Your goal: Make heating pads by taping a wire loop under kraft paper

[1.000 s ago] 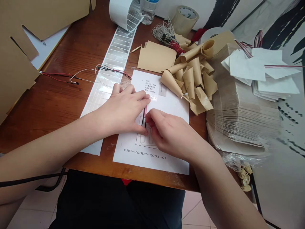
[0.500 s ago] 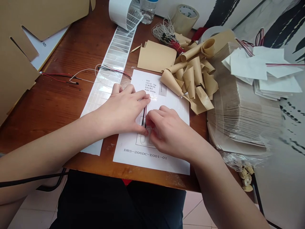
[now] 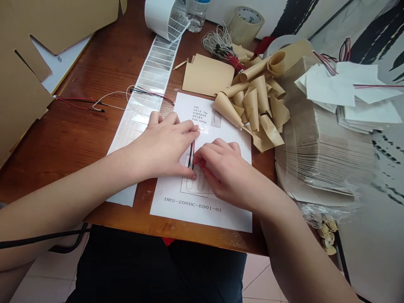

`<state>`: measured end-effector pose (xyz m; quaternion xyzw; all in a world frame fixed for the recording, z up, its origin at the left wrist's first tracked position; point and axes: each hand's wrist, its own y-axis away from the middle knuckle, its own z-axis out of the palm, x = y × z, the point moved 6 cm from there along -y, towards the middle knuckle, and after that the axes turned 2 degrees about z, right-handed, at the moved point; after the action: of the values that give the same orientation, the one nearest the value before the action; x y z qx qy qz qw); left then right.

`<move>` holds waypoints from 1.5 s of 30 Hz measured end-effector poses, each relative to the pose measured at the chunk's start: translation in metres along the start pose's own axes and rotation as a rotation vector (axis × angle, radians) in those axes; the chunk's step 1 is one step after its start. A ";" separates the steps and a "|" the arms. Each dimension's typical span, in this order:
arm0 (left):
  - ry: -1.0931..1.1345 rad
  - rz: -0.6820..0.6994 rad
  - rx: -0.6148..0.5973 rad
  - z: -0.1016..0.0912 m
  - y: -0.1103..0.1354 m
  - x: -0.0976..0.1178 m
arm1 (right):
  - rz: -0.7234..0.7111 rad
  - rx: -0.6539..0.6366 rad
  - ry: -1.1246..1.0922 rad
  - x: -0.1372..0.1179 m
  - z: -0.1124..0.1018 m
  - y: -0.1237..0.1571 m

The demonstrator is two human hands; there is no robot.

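Observation:
A printed white sheet (image 3: 202,202) lies on the table, with a rectangle outline and pale rounded loops drawn or laid in it. Red and black lead wires (image 3: 192,152) run down the sheet into the rectangle, between both hands. My left hand (image 3: 168,145) rests spread over the sheet's left side, fingertips by a shiny clear strip above the wires, thumb at their lower black ends. Beside those ends my right hand (image 3: 221,170) is closed in a pinch, thumb and forefinger together. Whatever it pinches is too small and hidden to make out.
A strip of labels (image 3: 148,84) unrolls on the left, crossed by loose wires (image 3: 104,103). Behind are brown paper pieces (image 3: 252,103), a wire bundle (image 3: 221,44) and a tape roll (image 3: 246,25). A tall paper stack (image 3: 325,143) stands right, a cardboard box (image 3: 63,25) left.
My right hand has shifted slightly, its fingers lifting and the thumb moving a little right, baring more of the loops. My left hand stays in place.

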<state>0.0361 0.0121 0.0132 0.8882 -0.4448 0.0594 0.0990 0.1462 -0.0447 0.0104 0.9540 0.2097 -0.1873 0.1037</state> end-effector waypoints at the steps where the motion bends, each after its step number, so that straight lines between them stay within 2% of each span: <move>1: 0.001 -0.001 0.001 0.000 0.000 0.000 | -0.004 0.007 0.003 0.000 0.000 0.000; 11: 0.005 -0.004 0.006 0.000 -0.001 0.000 | -0.119 0.087 -0.102 -0.002 -0.007 0.000; 23: -0.017 -0.011 0.010 0.000 0.000 0.000 | 0.019 0.063 -0.055 0.009 -0.016 0.001; 29: -0.019 -0.013 0.007 0.000 0.000 0.000 | 0.045 0.021 -0.040 0.012 -0.012 -0.001; 45: 0.003 -0.021 -0.009 -0.002 0.000 0.000 | 0.011 0.086 -0.076 0.018 -0.016 0.001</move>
<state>0.0357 0.0127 0.0147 0.8921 -0.4358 0.0576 0.1044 0.1670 -0.0350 0.0181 0.9510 0.1922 -0.2315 0.0717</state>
